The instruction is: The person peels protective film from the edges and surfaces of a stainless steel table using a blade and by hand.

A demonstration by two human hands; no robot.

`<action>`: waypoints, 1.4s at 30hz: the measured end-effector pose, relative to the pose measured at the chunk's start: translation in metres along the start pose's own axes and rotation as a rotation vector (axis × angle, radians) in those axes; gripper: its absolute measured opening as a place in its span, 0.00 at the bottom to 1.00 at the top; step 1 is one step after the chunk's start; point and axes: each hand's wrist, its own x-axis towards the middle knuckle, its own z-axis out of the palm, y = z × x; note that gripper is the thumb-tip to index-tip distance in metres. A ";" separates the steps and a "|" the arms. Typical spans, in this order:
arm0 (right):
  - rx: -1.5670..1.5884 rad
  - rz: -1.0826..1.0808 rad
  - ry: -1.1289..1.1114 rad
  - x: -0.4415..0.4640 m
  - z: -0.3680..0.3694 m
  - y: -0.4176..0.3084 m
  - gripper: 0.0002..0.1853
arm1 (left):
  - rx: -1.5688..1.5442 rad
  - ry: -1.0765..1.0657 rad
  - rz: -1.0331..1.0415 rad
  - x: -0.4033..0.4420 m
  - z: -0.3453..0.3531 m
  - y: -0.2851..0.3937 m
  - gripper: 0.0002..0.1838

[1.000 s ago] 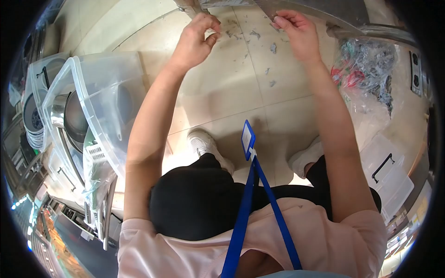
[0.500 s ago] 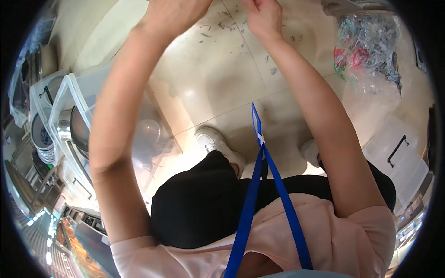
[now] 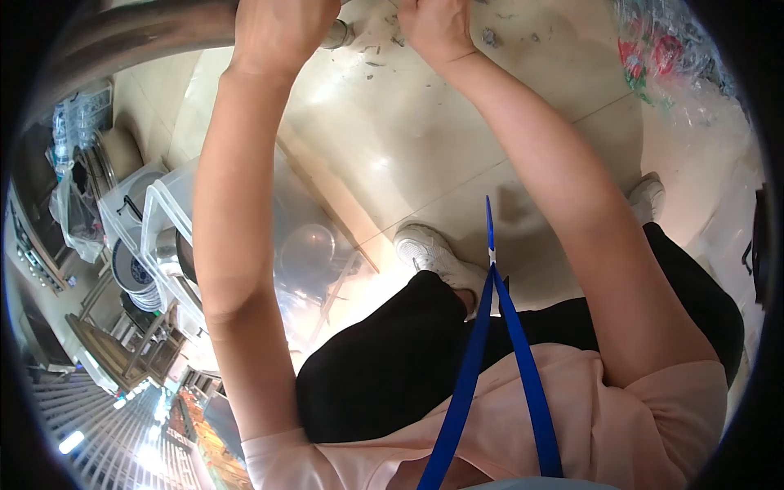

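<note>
Left hand (image 3: 287,31): wrist and back in view, fingers cut off by the upper edge of sight; open or closed, I cannot tell. Right hand (image 3: 434,29): fingers curled in part, tips likewise cut off; whether anything is gripped, I cannot tell.

Bar (image 3: 155,34): thick, curved, brownish metal, entering at upper left and running to the left hand; contact uncertain. Pipe end (image 3: 336,34): metal, just beside the left hand, on the side toward the right.

Bin (image 3: 155,193): clear plastic, thick rim, beyond the left forearm, which hides part of it. Pot (image 3: 168,249): shiny metal, at the bin's mouth, partly hidden. Plates (image 3: 135,269): a stack, the outermost blue-patterned, close by the bin. Bag (image 3: 82,219): clear, rumpled, farther left; contents indistinct. Wrap (image 3: 665,55): a crumpled clear heap, red and green in it, far right, well apart from the right hand.

Floor (image 3: 523,184): pale glossy tiles, dark seams, bright patches of light. Scraps (image 3: 490,36): small, grey, scattered near the right hand and between the two hands. Shoes (image 3: 426,249): white, one pair, worn, set wide apart.

Room: wooden frame (image 3: 122,351) at lower left; slatted ceiling (image 3: 90,416) below it in my view, with bright lamps.
</note>
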 end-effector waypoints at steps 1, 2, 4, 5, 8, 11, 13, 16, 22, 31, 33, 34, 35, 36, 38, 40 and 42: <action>0.001 -0.023 -0.003 0.001 -0.001 -0.002 0.06 | 0.024 0.015 -0.001 -0.001 0.000 0.001 0.02; 0.003 -0.045 -0.010 0.001 -0.001 -0.002 0.06 | 0.048 0.028 -0.004 -0.003 0.000 0.002 0.01; -0.076 -0.079 -0.046 -0.007 0.006 0.004 0.07 | 0.051 0.066 0.064 -0.007 -0.001 0.002 0.02; -0.112 -0.101 -0.066 -0.010 0.009 0.006 0.07 | 0.055 0.087 0.094 -0.009 -0.001 0.001 0.02; -0.034 -0.148 -0.069 -0.006 0.010 0.008 0.07 | 0.035 0.168 0.206 -0.008 -0.002 0.002 0.02; -0.124 -0.298 -0.041 0.014 -0.009 -0.006 0.07 | 0.134 0.245 0.121 -0.011 -0.006 0.010 0.03; -0.116 -0.386 -0.075 0.019 -0.015 -0.007 0.06 | 0.211 0.230 0.092 -0.019 -0.009 0.015 0.04; -0.151 -0.513 -0.085 0.024 -0.017 0.003 0.08 | 0.348 0.289 0.034 -0.041 0.010 0.015 0.04; -0.144 -0.562 -0.061 0.030 -0.014 -0.012 0.11 | 0.488 0.388 -0.036 -0.048 0.019 0.006 0.05; -0.117 -0.582 -0.135 0.036 -0.018 -0.019 0.10 | 0.348 0.250 -0.065 -0.047 0.004 0.018 0.04; -0.116 -0.588 -0.117 0.033 -0.014 -0.012 0.09 | 0.325 0.286 -0.056 -0.046 0.008 0.017 0.04; -0.107 -0.600 -0.119 0.033 -0.014 -0.010 0.09 | 0.326 0.306 -0.066 -0.046 0.012 0.015 0.04; -0.097 -0.610 -0.119 0.034 -0.014 -0.010 0.09 | 0.327 0.325 -0.074 -0.047 0.013 0.014 0.04; -0.089 -0.622 -0.118 0.036 -0.014 -0.011 0.08 | 0.329 0.326 -0.078 -0.046 0.014 0.015 0.04; -0.130 -0.620 -0.147 0.036 -0.017 -0.014 0.08 | 0.328 0.329 -0.086 -0.045 0.015 0.017 0.04; -0.141 -0.635 -0.142 0.036 -0.016 -0.014 0.07 | 0.296 0.449 -0.036 -0.045 0.024 0.010 0.05; -0.125 -0.666 -0.099 0.036 -0.011 -0.011 0.05 | 0.297 0.457 -0.038 -0.046 0.025 0.010 0.05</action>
